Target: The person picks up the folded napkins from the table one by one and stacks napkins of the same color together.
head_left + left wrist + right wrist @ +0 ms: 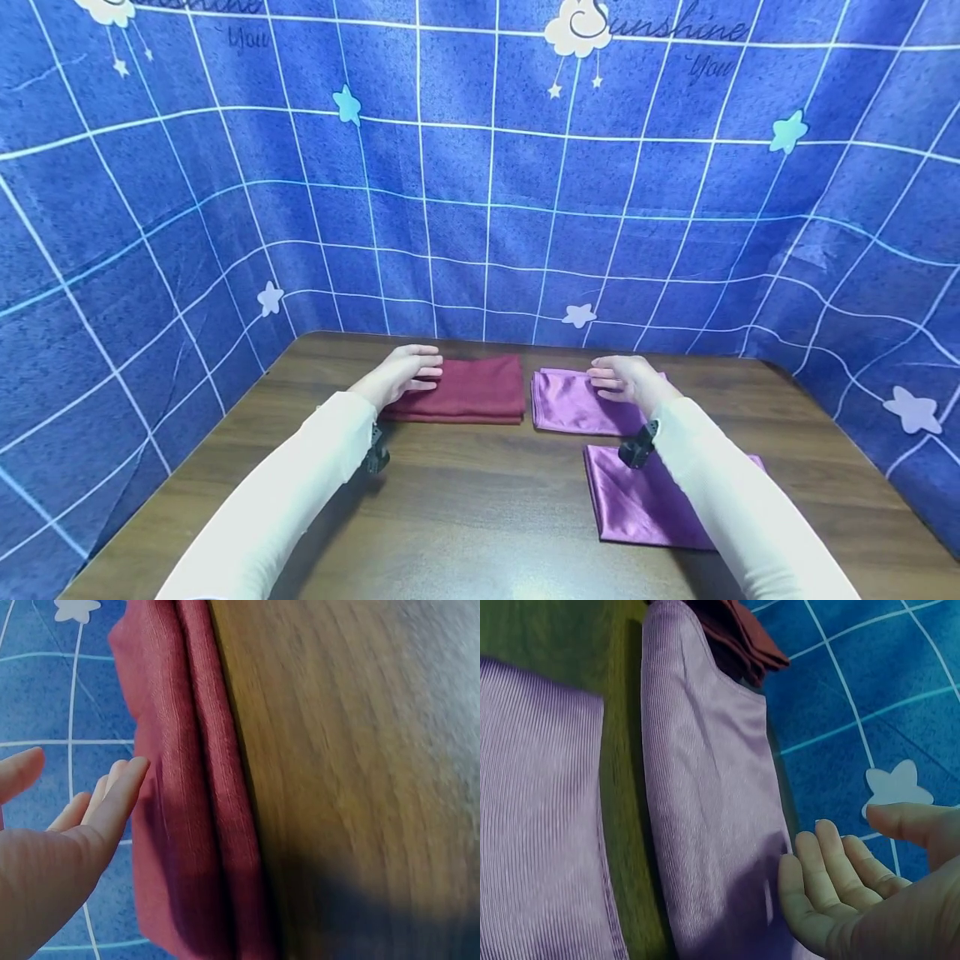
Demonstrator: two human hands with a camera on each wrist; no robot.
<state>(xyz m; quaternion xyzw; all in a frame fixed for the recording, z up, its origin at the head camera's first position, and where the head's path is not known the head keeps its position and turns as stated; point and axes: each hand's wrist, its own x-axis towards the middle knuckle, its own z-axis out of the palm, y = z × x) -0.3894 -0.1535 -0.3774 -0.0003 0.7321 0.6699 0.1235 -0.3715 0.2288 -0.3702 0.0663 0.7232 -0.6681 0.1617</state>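
A folded dark red cloth (480, 390) lies near the back edge, with my left hand (401, 375) over its left part. In the left wrist view that hand (71, 840) has its fingers extended beside the red cloth (176, 787); whether they touch it I cannot tell. My right hand (626, 382) is over the right part of a folded light purple cloth (562, 402). The right wrist view shows this hand (870, 885) with loosely bent fingers and nothing held, by the edge of the purple cloth (705, 795). Closer to me, partly under my right forearm, lies a second folded purple cloth (645, 504).
The cloths lie on a brown wooden table (450, 500). A blue curtain (450, 167) with white grid lines and stars hangs behind the table and along both sides. Dark wrist cameras are strapped to both wrists.
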